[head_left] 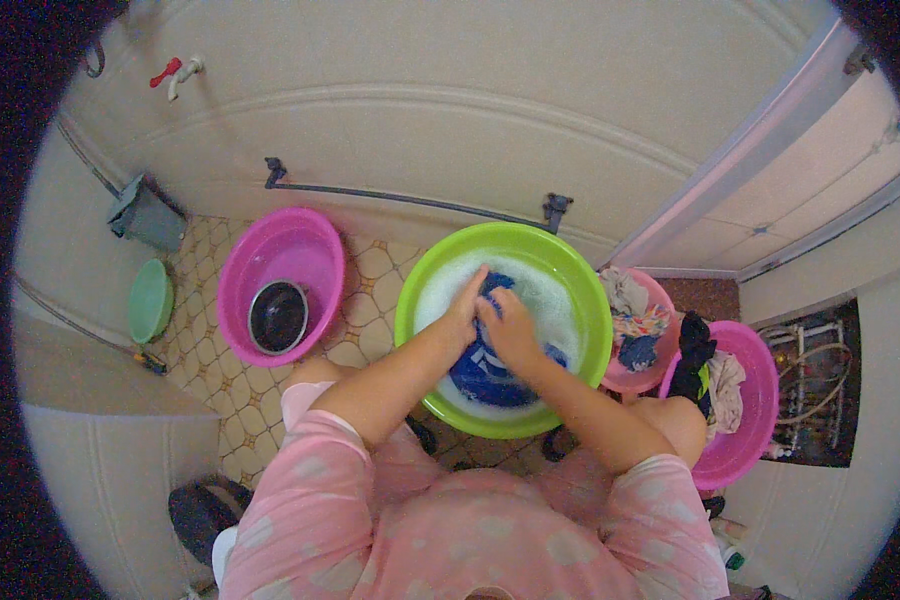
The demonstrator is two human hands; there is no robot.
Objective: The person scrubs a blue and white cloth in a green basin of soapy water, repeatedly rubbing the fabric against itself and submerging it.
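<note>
A lime-green basin (604, 345) of white, foamy water (555, 290) stands in front of me, between my knees. In it lies a wet blue garment (485, 378) with some white marking, partly under the suds. My left hand (466, 303) and my right hand (508, 325) are close together over the basin's middle. Both are closed on a bunched part of the blue garment, which shows between and above them. The left palm and some of its fingers are hidden from view.
To the left, a pink basin (232, 262) holds a dark round bowl (278, 316); a small green basin (150, 300) is beyond. At right, a light pink basin (667, 290) and a bright pink basin (760, 400) hold clothes. A wall pipe (400, 200) runs behind; a red-handled tap (175, 72) is upper left.
</note>
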